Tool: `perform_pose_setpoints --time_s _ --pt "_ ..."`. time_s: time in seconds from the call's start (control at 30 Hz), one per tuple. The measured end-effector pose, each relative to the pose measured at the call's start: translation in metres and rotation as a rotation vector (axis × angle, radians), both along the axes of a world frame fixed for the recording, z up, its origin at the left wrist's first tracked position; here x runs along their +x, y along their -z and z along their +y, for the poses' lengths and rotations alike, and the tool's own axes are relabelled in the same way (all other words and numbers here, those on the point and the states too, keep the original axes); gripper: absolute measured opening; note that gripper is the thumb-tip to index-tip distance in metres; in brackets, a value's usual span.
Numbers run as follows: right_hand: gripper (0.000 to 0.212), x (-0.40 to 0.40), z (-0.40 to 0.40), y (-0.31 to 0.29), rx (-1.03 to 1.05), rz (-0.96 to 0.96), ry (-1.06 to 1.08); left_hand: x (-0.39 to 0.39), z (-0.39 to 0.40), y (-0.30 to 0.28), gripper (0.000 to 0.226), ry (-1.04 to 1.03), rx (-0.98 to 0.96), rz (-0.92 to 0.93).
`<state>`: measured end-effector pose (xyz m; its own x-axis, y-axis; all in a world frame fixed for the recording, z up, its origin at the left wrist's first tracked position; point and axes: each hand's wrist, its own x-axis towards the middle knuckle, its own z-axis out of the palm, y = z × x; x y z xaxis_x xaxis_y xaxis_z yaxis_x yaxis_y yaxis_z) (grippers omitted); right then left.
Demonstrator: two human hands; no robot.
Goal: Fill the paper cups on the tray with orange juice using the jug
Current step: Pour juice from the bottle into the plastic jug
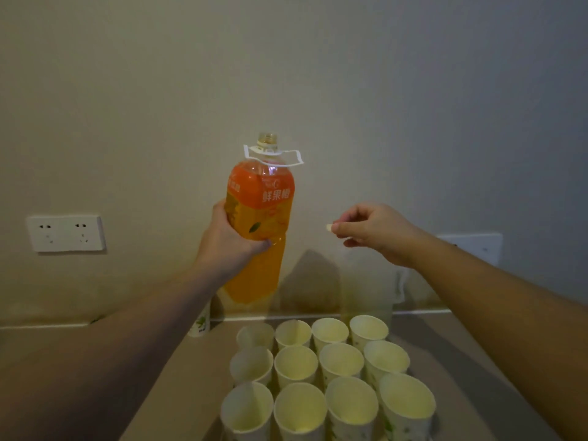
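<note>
— Beige wall (pixel 350 74) behind, with a socket (pixel 66 233) left of the bottle. And the hands?

— Left hand (pixel 232 240) is wrapped around the orange juice bottle (pixel 259 224), upright, open mouth up, above the paper cups (pixel 321 374). Right hand (pixel 372 230) pinches a small pale cap (pixel 329 228), right of the bottle.

— And the cups?

— Twelve, upright, no juice inside.

Front-row cups (pixel 300 415) cut off by bottom edge, tray hidden, another cup (pixel 201 323) behind forearm
</note>
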<state>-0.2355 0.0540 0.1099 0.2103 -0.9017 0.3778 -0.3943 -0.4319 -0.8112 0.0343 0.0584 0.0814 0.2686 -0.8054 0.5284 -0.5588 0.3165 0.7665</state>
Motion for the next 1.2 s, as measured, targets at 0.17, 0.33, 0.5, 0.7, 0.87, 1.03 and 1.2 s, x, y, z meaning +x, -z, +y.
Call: perform_pose_setpoints --time_s 0.17,0.33,0.5,0.7,0.87,1.03,1.2 --pt "0.021 -0.053 0.026 0.025 0.016 0.088 0.107 -0.028 0.020 -0.014 0.106 0.012 -0.001 0.006" --pt "0.021 -0.079 0.046 0.026 -0.009 0.093 0.132 -0.063 0.037 -0.021 0.105 0.033 0.008 0.002" --pt "0.021 -0.107 0.061 0.023 -0.049 0.171 0.166 -0.098 0.048 -0.025 0.103 0.066 -0.019 0.060" --pt "0.023 -0.155 0.076 0.034 -0.053 0.235 0.242 -0.144 0.055 -0.027 0.102 0.180 -0.014 0.137" --pt "0.027 -0.199 0.086 0.060 -0.021 0.405 0.327 -0.192 0.061 -0.019 0.102 0.266 0.007 0.146" --pt "0.032 -0.230 0.095 0.120 0.114 0.552 0.351 -0.238 0.064 -0.002 0.099 0.314 0.019 0.141" --pt "0.031 -0.242 0.104 0.170 0.174 0.664 0.337 -0.273 0.066 0.022 0.100 0.359 0.047 0.145"
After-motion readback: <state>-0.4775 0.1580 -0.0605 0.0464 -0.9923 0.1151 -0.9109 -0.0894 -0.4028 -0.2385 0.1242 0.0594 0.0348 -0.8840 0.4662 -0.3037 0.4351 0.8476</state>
